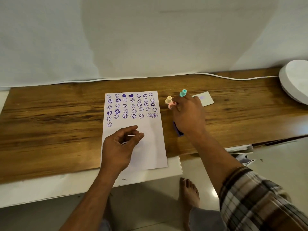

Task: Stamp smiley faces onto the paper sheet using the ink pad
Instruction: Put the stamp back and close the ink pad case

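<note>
A white paper sheet (150,147) lies on the wooden table (58,117), its upper half covered with rows of purple smiley prints. My left hand (119,145) hovers over the blank lower part of the sheet, fingers loosely curled and holding nothing. My right hand (188,114) reaches to the right of the sheet, fingertips on a pink stamp (171,105). A yellow stamp (168,99) and a teal stamp (183,92) stand right beside it. The purple ink pad (178,130) peeks out under my right wrist, mostly hidden.
A small white card (205,99) lies behind my right hand. A white round object (295,80) sits at the table's far right, with a white cable (216,75) along the back edge. Papers (240,150) lie below the table's right end. A bare foot (189,192) stands on the floor.
</note>
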Demonstrator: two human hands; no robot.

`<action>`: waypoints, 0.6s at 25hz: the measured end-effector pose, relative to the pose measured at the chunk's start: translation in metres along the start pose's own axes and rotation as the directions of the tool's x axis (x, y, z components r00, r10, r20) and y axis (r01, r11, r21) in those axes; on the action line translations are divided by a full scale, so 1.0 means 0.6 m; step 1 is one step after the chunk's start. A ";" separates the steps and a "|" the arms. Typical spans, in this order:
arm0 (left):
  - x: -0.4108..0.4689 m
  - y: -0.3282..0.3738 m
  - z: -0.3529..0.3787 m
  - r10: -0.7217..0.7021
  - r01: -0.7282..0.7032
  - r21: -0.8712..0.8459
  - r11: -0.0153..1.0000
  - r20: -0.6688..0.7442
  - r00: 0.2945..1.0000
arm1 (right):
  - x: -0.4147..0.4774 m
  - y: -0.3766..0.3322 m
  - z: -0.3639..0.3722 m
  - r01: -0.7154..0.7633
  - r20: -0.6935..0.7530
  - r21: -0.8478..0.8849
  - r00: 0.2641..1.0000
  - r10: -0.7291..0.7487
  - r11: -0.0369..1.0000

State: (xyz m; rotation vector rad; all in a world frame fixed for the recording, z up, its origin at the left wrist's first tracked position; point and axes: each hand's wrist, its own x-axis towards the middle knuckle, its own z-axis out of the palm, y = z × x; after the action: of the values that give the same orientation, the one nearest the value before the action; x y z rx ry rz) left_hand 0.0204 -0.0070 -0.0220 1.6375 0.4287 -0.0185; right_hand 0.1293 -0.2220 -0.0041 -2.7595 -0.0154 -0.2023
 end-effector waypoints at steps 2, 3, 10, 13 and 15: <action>0.004 0.004 -0.003 0.007 -0.007 -0.005 1.000 -0.009 1.000 | 0.000 0.009 0.016 0.029 0.069 -0.054 0.997 -0.026 0.998; 0.005 0.006 -0.005 0.014 -0.014 0.003 1.000 -0.010 1.000 | -0.004 0.014 0.020 0.040 0.084 -0.033 0.996 -0.037 0.999; 0.019 0.002 -0.036 0.057 -0.045 0.050 0.998 -0.272 0.961 | 0.053 0.103 -0.012 -0.338 -0.043 0.045 0.939 0.340 0.940; 0.020 0.001 -0.040 0.058 -0.053 0.024 0.998 -0.303 0.951 | 0.083 0.124 -0.004 -0.427 0.099 -0.059 0.897 0.431 0.902; 0.020 0.000 -0.037 0.068 -0.061 0.033 0.998 -0.299 0.952 | 0.091 0.114 -0.010 -0.431 0.085 -0.023 0.898 0.431 0.902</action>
State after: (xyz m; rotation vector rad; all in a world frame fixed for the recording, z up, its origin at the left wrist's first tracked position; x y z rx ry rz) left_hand 0.0260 0.0178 -0.0226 1.6824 0.6078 0.2793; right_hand 0.1849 -0.2889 -0.0156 -2.6888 0.5696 0.0405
